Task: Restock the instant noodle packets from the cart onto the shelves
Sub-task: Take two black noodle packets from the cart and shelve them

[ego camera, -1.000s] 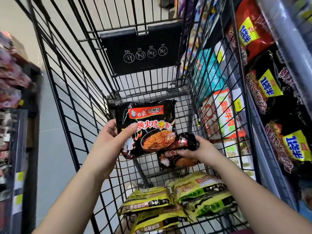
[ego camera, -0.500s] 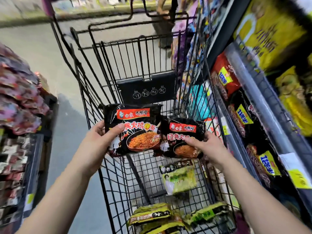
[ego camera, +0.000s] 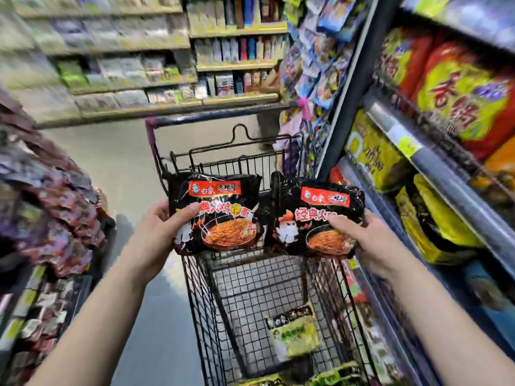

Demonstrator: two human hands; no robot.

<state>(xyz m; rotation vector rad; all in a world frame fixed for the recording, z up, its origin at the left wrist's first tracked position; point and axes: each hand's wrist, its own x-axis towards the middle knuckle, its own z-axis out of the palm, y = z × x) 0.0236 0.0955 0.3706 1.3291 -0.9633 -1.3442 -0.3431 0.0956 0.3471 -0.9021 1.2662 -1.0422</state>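
- A black wire shopping cart [ego camera: 203, 296] stands in the aisle, with a green noodle packet [ego camera: 295, 334] lying on its mesh floor. Stocked shelves [ego camera: 451, 176] rise close on the right.
- Above the cart, the left hand [ego camera: 156, 232] grips a black noodle packet [ego camera: 220, 213] and the right hand [ego camera: 370, 240] grips a second black packet [ego camera: 315, 215], thumbs across the fronts.
- Both wrappers are glossy, crinkled plastic.

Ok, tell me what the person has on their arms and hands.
The left hand and right hand are bare: no gloves, rings or watch show. The left forearm and right forearm are uncovered to the frame's edge, no sleeve or band in view.
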